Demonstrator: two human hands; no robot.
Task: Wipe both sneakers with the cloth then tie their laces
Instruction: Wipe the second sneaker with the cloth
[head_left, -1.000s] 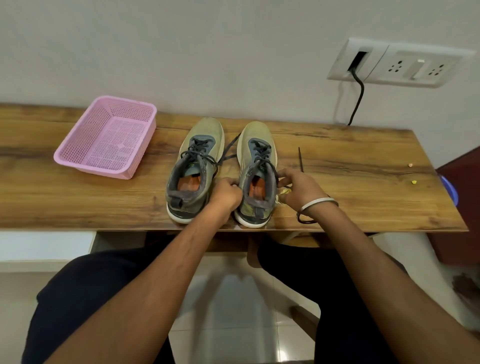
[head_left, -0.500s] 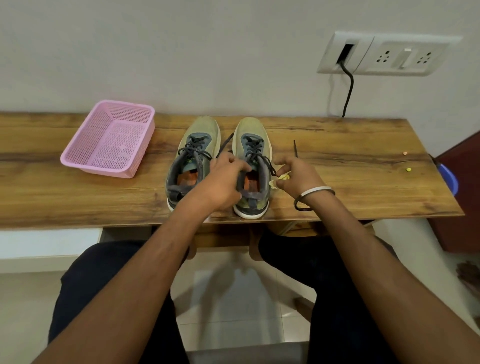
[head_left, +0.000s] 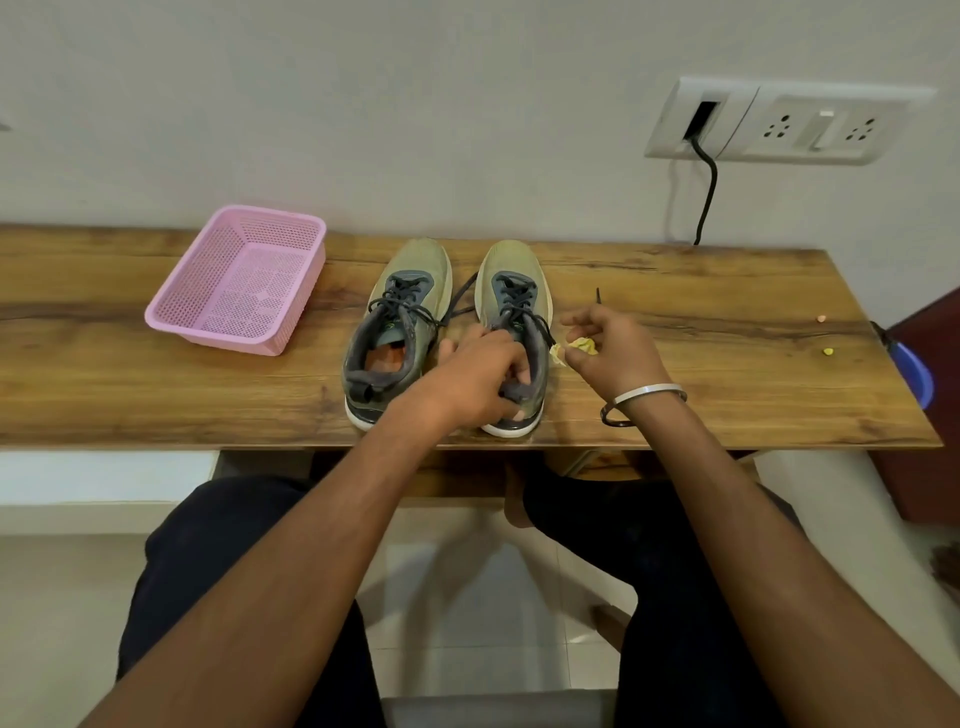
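Note:
Two olive-green sneakers with dark laces stand side by side on the wooden table (head_left: 156, 395), toes toward the wall. The left sneaker (head_left: 397, 322) is untouched and its laces lie loose. My left hand (head_left: 480, 379) grips the heel collar of the right sneaker (head_left: 511, 291), fingers curled into its opening. My right hand (head_left: 608, 348) hovers just right of that shoe and holds a small crumpled yellow cloth (head_left: 576, 345). A loose dark lace end (head_left: 598, 297) lies on the table beyond my right hand.
A pink plastic basket (head_left: 239, 275) sits at the back left of the table. Small crumbs (head_left: 828, 352) lie near the right edge. A wall socket (head_left: 779, 122) with a black cable hangs above. My knees are under the table's front edge.
My left hand has moved from the shoe's left side onto its heel collar and curled into the opening. My right hand has drawn slightly away to the right with the cloth.

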